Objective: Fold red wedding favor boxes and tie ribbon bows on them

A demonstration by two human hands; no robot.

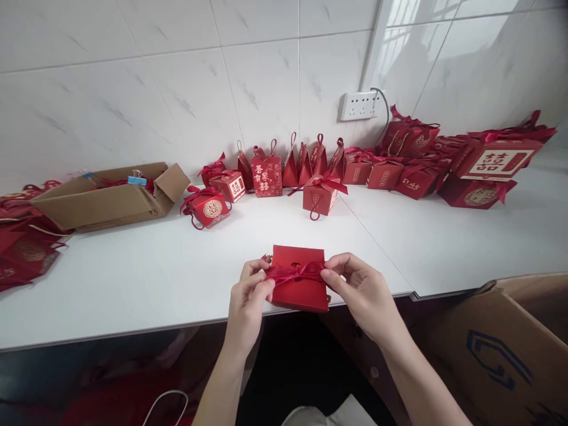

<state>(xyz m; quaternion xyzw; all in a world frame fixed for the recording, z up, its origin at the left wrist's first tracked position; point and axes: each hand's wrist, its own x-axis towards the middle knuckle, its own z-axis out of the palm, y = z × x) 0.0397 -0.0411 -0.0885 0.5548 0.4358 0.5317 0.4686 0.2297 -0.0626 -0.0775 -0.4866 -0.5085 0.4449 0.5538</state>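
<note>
A red gift box (298,296) lies at the front edge of the white table, partly past it. A dark red ribbon (295,273) crosses its top and is knotted in the middle, just below a small round cutout. My left hand (251,296) pinches the ribbon's left end between thumb and fingers, beside the box's left side. Over at the right side, my right hand (355,287) pinches the ribbon's other end between thumb and forefinger. Small beads or a charm show near the left fingertips; their kind is unclear.
Several red gift boxes (322,195) with ribbons stand along the tiled wall. An open cardboard box (115,207) with blue clips sits at the left, near red bags (29,248). Stacked red boxes (477,192) stand right. A large carton (501,343) is below the table's right edge.
</note>
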